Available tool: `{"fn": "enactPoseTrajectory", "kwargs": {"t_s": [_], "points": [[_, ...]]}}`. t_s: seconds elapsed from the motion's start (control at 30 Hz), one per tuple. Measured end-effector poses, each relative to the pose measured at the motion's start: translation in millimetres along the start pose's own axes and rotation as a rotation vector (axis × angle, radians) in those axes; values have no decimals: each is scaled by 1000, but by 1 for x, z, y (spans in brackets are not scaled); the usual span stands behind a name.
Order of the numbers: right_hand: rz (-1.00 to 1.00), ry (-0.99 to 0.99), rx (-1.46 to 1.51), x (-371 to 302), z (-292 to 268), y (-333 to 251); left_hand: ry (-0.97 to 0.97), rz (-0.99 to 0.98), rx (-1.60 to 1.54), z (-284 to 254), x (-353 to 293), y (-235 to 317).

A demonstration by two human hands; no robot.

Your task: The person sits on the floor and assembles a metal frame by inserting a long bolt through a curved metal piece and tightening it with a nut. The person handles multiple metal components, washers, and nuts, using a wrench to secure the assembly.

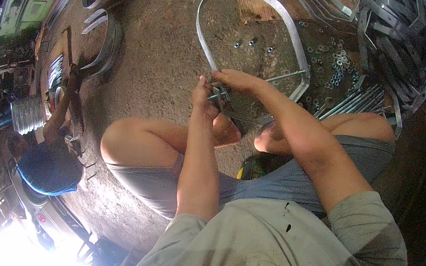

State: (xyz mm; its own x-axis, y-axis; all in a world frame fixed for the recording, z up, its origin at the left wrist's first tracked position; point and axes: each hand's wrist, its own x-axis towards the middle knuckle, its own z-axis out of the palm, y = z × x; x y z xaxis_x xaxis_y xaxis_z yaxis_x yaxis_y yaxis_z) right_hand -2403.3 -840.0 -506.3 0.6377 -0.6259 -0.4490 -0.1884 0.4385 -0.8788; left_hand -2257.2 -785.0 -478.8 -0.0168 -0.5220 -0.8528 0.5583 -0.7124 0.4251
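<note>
Metal band loop point(284, 21) is lying ahead of both hands, nuts point(335, 63) scattered inside it, strap pile point(397, 17) sitting to its right.

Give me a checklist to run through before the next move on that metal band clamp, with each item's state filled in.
1. Left hand grips the band's end: ok.
2. Right hand on the same joint: ok.
3. Long bolt spans the metal band's ends: ok.
4. Nut seated on the bolt: cannot tell, fingers hide it.
5. Spare nuts lie nearby on the floor: ok.
6. Co-worker apart from the band: ok.
</note>
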Motion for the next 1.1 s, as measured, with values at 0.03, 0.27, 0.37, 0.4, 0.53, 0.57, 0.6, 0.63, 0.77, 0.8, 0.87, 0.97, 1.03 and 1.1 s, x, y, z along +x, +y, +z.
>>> {"fn": "enactPoseTrajectory", "kwargs": {"t_s": [0.03,0.27,0.37,0.4,0.53,0.57,0.6,0.63,0.77,0.8,0.87,0.97,1.03,1.1], "points": [[9,-13,-12,0,-2,0,-17,-6,-14,-5,3,-1],[4,57,130,21,-17,15,83,56,3,6,7,-9],[9,144,371,34,-18,-10,151,46,163,8,4,-9],[21,156,495,33,-15,-28,139,31,213,10,-1,-11],[167,172,639,55,-21,-67,45,-58,188,23,-17,-9],[180,238,634,57,-19,-65,10,-99,109,25,-24,-4],[163,244,659,59,-19,-63,-27,-141,30,26,-27,-1],[145,253,684,60,-19,-61,-9,-100,10,29,-25,-2],[80,283,712,52,-12,-65,-24,-29,-52,10,-7,-16],[55,301,703,49,-11,-68,-25,-24,-46,6,0,-17],[4,347,683,40,-13,-75,2,-12,-25,6,9,-18],[-129,408,751,25,-20,-87,83,-18,105,19,10,-10],[-134,417,750,16,-22,-87,106,-6,142,28,4,-8],[-128,412,749,13,-23,-88,105,36,106,40,-7,-10]]}}
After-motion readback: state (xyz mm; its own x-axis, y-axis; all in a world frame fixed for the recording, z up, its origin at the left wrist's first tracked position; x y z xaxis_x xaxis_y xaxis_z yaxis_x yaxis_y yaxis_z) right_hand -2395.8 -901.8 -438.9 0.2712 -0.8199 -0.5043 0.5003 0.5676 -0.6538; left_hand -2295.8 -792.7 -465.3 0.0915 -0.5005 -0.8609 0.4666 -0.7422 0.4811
